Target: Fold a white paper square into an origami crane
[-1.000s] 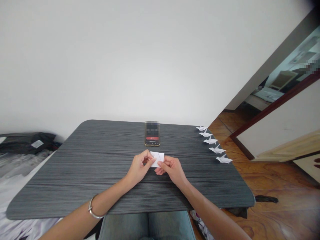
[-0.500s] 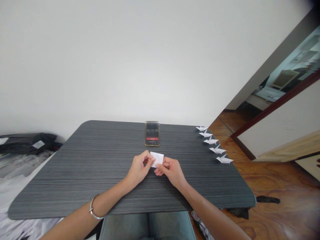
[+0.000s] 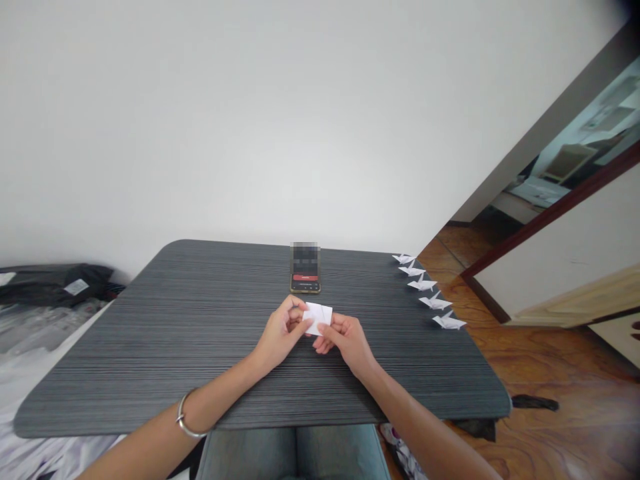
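A small folded square of white paper [image 3: 319, 316] is held between my two hands, a little above the dark table [image 3: 200, 347]. My left hand [image 3: 283, 331] pinches its left side, thumb on the near face. On the right side, my right hand [image 3: 345, 339] grips the paper with the thumb on top and the other fingers curled behind it. A crease or flap edge shows near its upper right. The undersides of the paper and some fingertips are hidden.
Several white origami cranes [image 3: 435, 302] stand in a row along the table's right edge. A smartphone [image 3: 305, 270] lies at the back middle, near the white wall [image 3: 300, 133]. Black and clear plastic bags [image 3: 55, 283] lie left of the table.
The folded paper and both hands have shifted slightly to the right. The line on the paper's face now sits nearer its right edge. Both hands keep their hold.
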Demonstrator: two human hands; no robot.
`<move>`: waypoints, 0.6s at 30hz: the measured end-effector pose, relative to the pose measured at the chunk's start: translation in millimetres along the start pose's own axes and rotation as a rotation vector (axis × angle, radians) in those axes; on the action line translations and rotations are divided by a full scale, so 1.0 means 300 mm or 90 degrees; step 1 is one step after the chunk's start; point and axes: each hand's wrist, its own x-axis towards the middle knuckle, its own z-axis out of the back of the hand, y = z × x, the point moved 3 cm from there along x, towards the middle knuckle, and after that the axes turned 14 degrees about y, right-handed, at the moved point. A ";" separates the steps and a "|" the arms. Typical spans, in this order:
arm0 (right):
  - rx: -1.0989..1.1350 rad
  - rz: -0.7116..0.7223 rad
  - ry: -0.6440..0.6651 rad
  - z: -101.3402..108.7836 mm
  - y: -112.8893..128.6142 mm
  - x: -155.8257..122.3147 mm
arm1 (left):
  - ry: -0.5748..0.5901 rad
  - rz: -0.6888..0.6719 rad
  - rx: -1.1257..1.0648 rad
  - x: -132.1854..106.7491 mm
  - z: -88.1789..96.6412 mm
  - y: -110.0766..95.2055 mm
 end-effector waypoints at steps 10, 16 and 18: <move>0.008 0.006 0.002 0.001 -0.001 -0.001 | -0.001 0.003 0.083 -0.001 0.013 -0.002; 0.005 0.013 0.007 -0.007 0.003 0.002 | -0.052 -0.016 0.146 -0.008 0.019 -0.010; -0.003 0.016 0.006 -0.009 0.004 0.003 | -0.059 -0.019 0.157 -0.010 0.017 -0.008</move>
